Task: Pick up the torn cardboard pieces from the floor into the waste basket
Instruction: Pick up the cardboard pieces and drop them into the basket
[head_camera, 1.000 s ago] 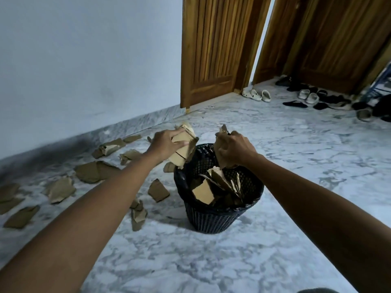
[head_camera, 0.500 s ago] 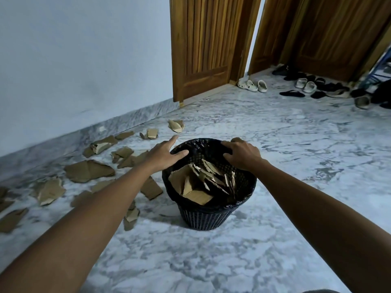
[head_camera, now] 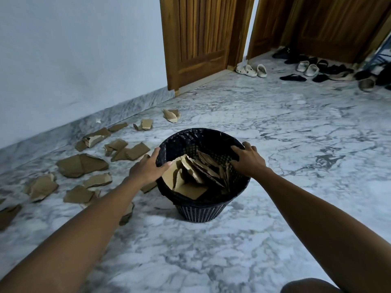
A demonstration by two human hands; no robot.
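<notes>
Several torn cardboard pieces (head_camera: 190,178) already stand inside the waste basket (head_camera: 203,210), both the left hand (head_camera: 146,169) and right hand (head_camera: 248,159) gripping its rim (neither holds cardboard), while many scattered pieces (head_camera: 81,166) remain on the floor (head_camera: 296,144) beside it.

A cardboard piece (head_camera: 8,214) at the left edge is cut off. The left forearm (head_camera: 101,214) hides part of another scrap (head_camera: 127,214). Shoes (head_camera: 368,77) at the upper right blur together — the frame edge clips them.
</notes>
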